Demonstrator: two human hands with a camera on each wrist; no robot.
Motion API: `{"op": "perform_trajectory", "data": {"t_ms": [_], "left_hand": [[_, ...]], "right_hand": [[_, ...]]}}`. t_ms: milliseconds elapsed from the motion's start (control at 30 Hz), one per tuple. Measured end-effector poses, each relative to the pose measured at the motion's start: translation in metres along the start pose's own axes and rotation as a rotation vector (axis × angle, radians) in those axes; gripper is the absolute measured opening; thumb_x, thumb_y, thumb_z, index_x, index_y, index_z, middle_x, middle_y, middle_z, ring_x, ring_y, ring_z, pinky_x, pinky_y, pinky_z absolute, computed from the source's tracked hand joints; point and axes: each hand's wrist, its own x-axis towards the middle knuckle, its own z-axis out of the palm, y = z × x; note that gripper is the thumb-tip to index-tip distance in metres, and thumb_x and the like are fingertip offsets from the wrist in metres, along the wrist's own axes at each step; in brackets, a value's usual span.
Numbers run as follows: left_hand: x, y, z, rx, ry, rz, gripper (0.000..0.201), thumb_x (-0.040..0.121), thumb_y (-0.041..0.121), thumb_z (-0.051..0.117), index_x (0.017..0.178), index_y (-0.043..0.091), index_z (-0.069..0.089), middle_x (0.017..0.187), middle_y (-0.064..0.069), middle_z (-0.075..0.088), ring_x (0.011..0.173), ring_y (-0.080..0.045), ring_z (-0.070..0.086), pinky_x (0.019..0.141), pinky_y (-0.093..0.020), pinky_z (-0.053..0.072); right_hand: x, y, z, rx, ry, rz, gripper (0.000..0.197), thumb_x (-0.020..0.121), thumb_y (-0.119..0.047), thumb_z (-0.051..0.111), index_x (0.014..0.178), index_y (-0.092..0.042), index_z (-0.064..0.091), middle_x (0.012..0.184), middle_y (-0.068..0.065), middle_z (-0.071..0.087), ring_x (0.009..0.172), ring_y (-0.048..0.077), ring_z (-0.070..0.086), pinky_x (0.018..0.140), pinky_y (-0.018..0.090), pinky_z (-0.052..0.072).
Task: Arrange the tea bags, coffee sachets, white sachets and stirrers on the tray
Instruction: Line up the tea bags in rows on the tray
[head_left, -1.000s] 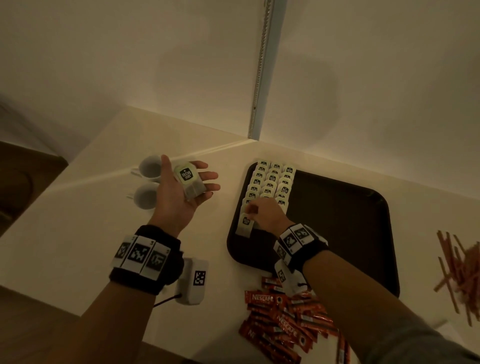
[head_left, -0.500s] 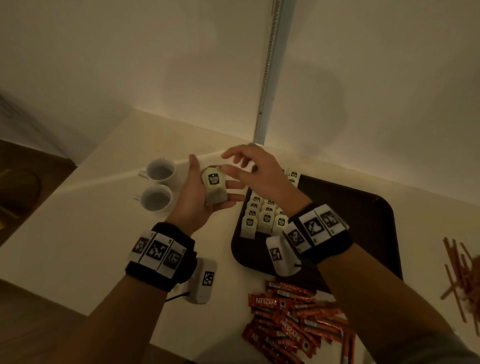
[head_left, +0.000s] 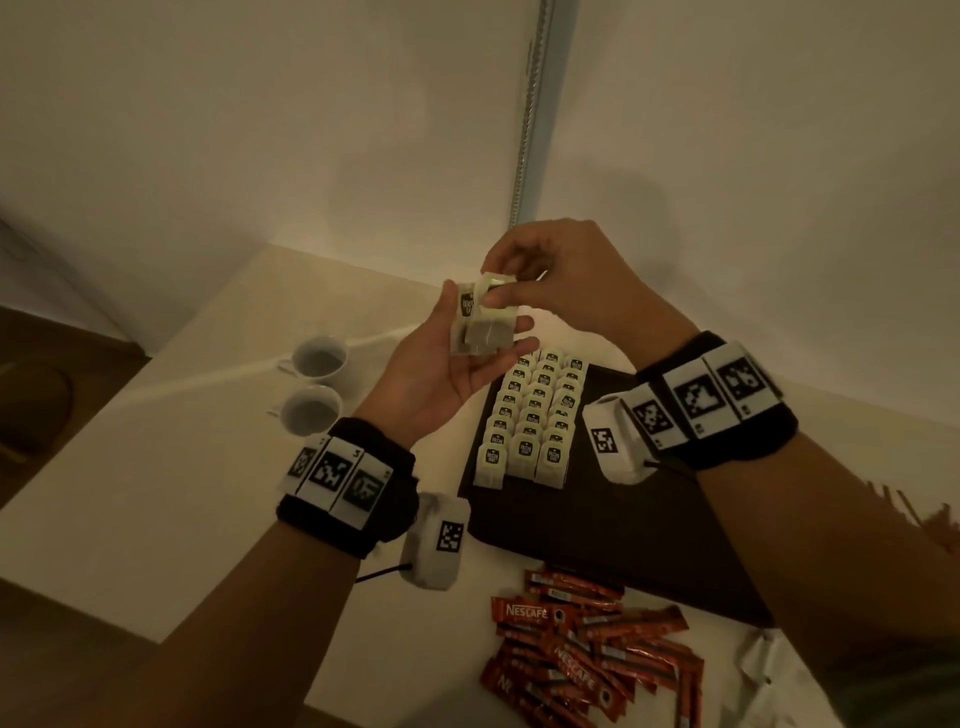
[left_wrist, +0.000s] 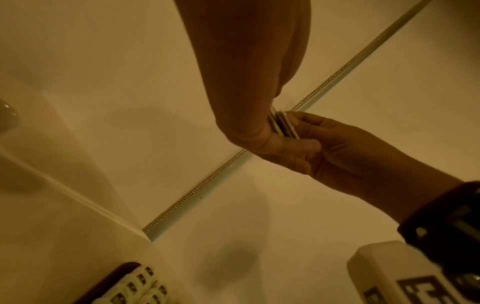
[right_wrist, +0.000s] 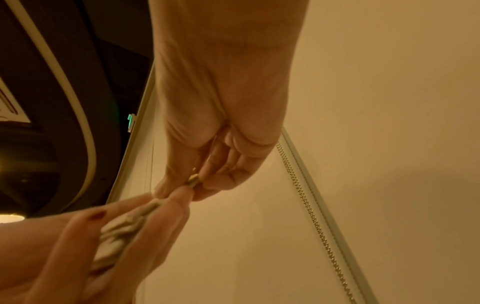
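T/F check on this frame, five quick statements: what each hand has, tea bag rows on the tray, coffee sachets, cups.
1. The left hand holds a small stack of tea bags. True.
2. The right hand is empty and resting on the tray. False: it is raised above the table, pinching the top tea bag of the stack.
3. Tea bags lie in three rows on the tray. True.
4. The red coffee sachets are already on the tray. False: they lie in a loose pile on the table, in front of the tray.
5. Two white cups stand on the table, left of the tray. True.
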Motion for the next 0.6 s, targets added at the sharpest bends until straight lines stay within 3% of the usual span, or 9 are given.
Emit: {"op": "perform_trajectory", "data": {"t_ms": [133, 233, 433, 600], "left_hand": [[0.004, -0.001, 0.005, 0.028, -0.008, 0.078, 0.046, 0.088, 0.043, 0.048, 0.118, 0.01, 0.057, 0.107, -0.009, 0.069, 0.098, -0.024, 0.068, 0.069, -0.024, 0.057], [0.008, 0.0, 0.013, 0.121, 0.024, 0.237, 0.035, 0.075, 0.021, 0.064, 0.107, 0.009, 0.059, 0.095, -0.001, 0.071, 0.084, -0.014, 0.068, 0.064, -0.018, 0.052], [0.015, 0.006, 0.039, 0.092, 0.062, 0.436, 0.021, 0.074, 0.015, 0.066, 0.095, 0.012, 0.062, 0.08, 0.002, 0.072, 0.064, -0.007, 0.062, 0.057, -0.016, 0.047], [0.015, 0.003, 0.041, 0.079, 0.105, 0.474, 0.007, 0.085, 0.009, 0.063, 0.09, 0.013, 0.062, 0.084, -0.002, 0.069, 0.061, -0.008, 0.061, 0.055, -0.017, 0.046]], "right_hand": [[-0.001, -0.007, -0.014, 0.044, 0.069, 0.01, 0.018, 0.075, -0.015, 0.077, 0.092, -0.016, 0.069, 0.072, -0.004, 0.065, 0.058, 0.002, 0.058, 0.054, 0.014, 0.046], [0.003, -0.028, -0.031, -0.003, 0.11, -0.048, 0.016, 0.08, -0.019, 0.072, 0.096, -0.02, 0.07, 0.076, -0.006, 0.067, 0.059, -0.001, 0.06, 0.053, 0.01, 0.045], [0.009, -0.061, -0.049, -0.111, 0.142, -0.15, 0.013, 0.082, -0.026, 0.071, 0.092, -0.019, 0.071, 0.078, -0.008, 0.065, 0.058, -0.003, 0.057, 0.054, 0.011, 0.046], [0.007, -0.059, -0.052, -0.069, 0.185, -0.154, 0.01, 0.077, -0.025, 0.075, 0.083, -0.021, 0.068, 0.077, -0.008, 0.065, 0.064, -0.004, 0.057, 0.062, 0.009, 0.045]]}}
